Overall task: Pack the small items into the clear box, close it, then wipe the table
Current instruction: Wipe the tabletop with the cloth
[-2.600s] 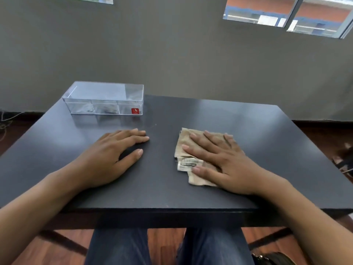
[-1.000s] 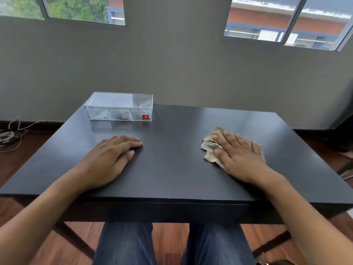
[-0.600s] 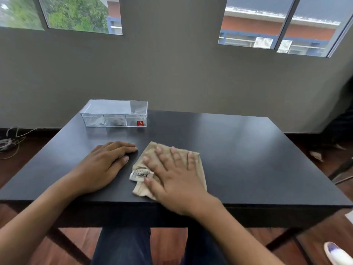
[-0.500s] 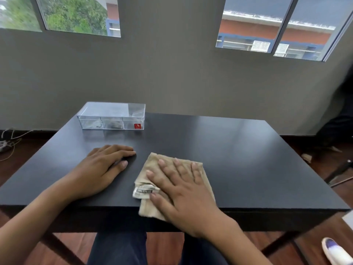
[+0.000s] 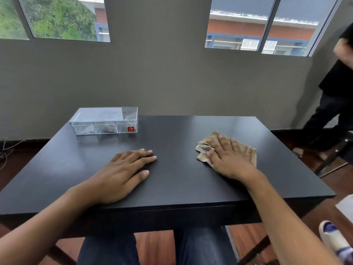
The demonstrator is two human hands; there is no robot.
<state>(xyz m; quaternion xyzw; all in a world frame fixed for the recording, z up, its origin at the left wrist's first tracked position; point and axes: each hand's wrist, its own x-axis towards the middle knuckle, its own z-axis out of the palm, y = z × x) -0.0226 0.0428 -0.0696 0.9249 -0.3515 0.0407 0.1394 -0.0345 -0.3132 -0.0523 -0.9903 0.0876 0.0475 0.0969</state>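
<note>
The clear box (image 5: 104, 120) stands closed at the far left of the black table (image 5: 172, 180), with small items dimly visible in its compartments and a red sticker on its front. My left hand (image 5: 122, 173) lies flat on the table near the front, holding nothing. My right hand (image 5: 228, 156) presses flat, fingers spread, on a folded beige cloth (image 5: 205, 150) on the right half of the table. The cloth's printed label shows at its left edge.
A grey wall with windows runs behind the table. Another person in dark clothes (image 5: 332, 104) stands at the far right. A white shoe (image 5: 333, 239) is on the wooden floor at the lower right. Cables (image 5: 5, 150) lie on the floor at the left.
My right hand has slid the cloth from the near middle of the table, beside my left hand, out to the right. My left hand and the box have stayed put.
</note>
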